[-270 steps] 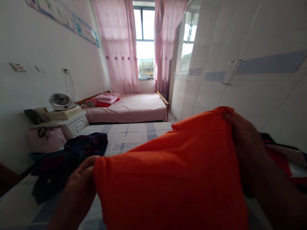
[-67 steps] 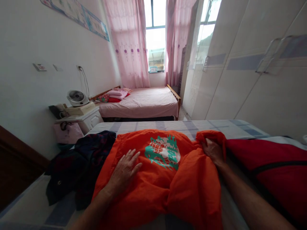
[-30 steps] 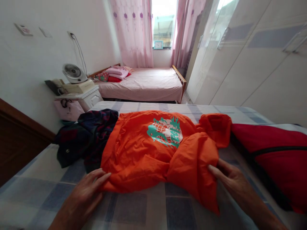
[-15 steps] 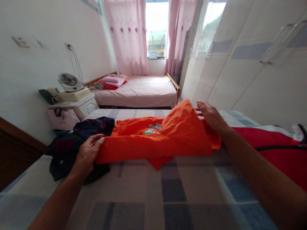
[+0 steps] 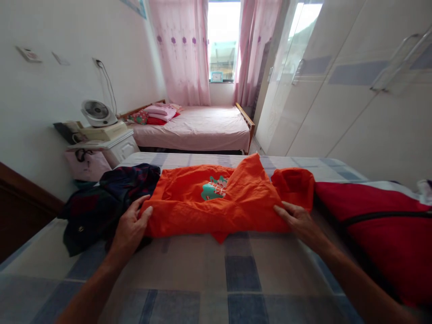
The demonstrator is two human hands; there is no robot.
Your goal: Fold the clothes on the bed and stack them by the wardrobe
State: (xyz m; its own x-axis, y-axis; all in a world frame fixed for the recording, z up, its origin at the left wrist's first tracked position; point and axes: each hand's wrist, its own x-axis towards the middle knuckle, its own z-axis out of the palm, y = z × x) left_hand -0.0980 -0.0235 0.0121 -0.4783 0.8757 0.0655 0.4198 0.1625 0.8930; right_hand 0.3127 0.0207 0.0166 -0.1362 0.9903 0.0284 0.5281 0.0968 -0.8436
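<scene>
Orange cotton T-shirt with a teal printed emblem (image 5: pixel 202 202) lies partly folded across the middle of the near bed, on the grey-and-blue checked bedsheet (image 5: pixel 243 274). Its lower part is doubled up over the body, so the fold covers the lower edge of the emblem; a peak of cloth stands up right of the print. One sleeve bunches loosely at the shirt's right end.

Left hand (image 5: pixel 130 229): at the shirt's left near corner, thumb on top of the cloth, fingers spread beside and under the edge. Whether the corner is pinched cannot be told. Right hand (image 5: pixel 299 221): flat, fingers extended, fingertips pressing on the shirt's right near edge, not closed on it. Hands well apart, one at each end of the fold.

Surroundings: crumpled dark navy-and-maroon plaid garment (image 5: pixel 101 202) touches the shirt's left end, directly behind the left hand. Red padded garment with a black trim line (image 5: pixel 378 225) lies just beside the bunched sleeve, on the right. Near sheet in front of the shirt bare.

Further back: white bedside cabinet (image 5: pixel 114 146) carrying a small white desk fan (image 5: pixel 96 112); second bed with pink sheet (image 5: pixel 199 128); pink curtains (image 5: pixel 184 49); white wardrobe doors (image 5: pixel 354 90) along the right wall.
</scene>
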